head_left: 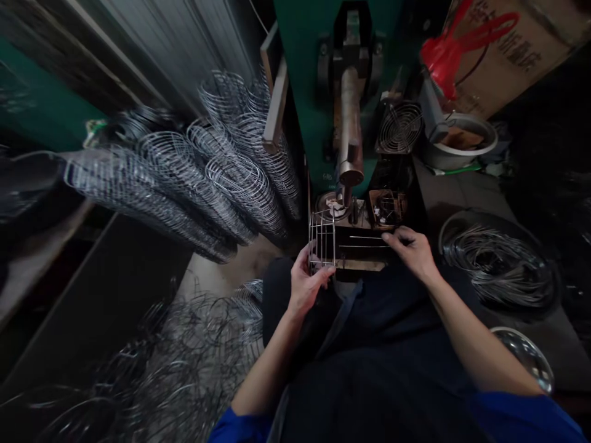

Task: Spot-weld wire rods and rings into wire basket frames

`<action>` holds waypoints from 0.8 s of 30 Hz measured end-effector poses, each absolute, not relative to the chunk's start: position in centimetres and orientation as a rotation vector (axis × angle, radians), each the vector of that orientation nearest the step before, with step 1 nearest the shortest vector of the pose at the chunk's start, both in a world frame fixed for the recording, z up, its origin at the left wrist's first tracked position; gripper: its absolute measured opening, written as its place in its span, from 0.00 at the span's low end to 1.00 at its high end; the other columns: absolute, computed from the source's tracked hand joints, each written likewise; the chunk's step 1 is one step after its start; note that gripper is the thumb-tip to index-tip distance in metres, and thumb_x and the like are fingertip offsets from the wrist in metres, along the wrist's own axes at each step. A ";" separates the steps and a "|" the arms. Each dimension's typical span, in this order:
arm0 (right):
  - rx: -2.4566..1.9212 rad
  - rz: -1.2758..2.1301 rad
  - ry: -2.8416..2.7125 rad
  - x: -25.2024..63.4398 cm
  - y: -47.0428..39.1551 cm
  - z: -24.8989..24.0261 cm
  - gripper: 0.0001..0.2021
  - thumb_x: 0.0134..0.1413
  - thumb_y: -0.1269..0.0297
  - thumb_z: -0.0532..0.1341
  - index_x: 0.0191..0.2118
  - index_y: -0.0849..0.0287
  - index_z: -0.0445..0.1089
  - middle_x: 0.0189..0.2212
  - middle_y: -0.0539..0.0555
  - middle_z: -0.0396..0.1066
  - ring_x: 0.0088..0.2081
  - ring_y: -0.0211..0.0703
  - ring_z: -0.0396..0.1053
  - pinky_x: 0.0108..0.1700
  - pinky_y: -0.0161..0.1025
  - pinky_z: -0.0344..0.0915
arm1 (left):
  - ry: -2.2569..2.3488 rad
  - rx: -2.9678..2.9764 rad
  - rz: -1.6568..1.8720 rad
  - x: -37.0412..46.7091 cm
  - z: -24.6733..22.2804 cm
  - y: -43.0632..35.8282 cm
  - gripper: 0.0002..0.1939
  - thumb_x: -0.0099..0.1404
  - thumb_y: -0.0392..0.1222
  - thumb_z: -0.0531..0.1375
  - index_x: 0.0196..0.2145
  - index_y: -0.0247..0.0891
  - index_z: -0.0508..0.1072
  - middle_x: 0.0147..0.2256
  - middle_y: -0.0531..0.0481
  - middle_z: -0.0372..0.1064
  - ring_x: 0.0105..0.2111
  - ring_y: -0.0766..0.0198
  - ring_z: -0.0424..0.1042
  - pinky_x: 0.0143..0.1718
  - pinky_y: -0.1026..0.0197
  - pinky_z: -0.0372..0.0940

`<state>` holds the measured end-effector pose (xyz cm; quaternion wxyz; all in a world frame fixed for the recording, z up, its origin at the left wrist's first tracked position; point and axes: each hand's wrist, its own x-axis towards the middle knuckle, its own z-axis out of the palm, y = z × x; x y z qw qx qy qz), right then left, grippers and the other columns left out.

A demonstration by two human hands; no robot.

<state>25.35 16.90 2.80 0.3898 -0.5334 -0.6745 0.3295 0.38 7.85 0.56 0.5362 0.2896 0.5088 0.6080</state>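
Note:
My left hand [308, 280] is closed around the lower part of a small wire basket [322, 237], its thumb on the near bottom corner. The basket stands just in front of the welding machine's lower electrode area. To its right, my right hand [410, 251] pinches thin straight metal wires [367, 242] between thumb and fingertips. They point left toward the basket, their free ends apart from it. Above the basket hangs the machine's thick metal arm [349, 129], with a narrow tip [344, 195] over a round base.
Stacks of bent wire frames [244, 184] lean at the left. Loose wire pieces [184, 363] litter the floor. At the right are a basin of wires [498, 264], a metal bowl [524, 354], a white bucket [466, 147], a fan guard [399, 127] and a cardboard box [521, 55].

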 end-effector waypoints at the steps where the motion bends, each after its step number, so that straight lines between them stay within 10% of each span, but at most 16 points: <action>1: -1.347 0.856 -1.726 25.1 17.0 2.7 0.25 0.56 0.46 0.64 0.19 0.58 0.58 0.21 0.47 0.55 0.26 0.37 0.54 0.31 0.38 0.52 | 1.209 0.687 1.452 0.4 0.6 8.0 0.41 0.48 0.42 0.75 0.58 0.38 0.66 0.26 0.63 0.61 0.15 0.76 0.60 0.13 0.70 0.60; 24: -1.198 0.897 -1.836 23.8 22.5 2.0 0.23 0.57 0.49 0.65 0.19 0.57 0.63 0.22 0.48 0.59 0.28 0.39 0.57 0.32 0.39 0.53 | 1.394 0.760 1.451 1.8 0.7 13.1 0.47 0.47 0.47 0.75 0.62 0.35 0.64 0.24 0.63 0.55 0.18 0.75 0.56 0.19 0.70 0.59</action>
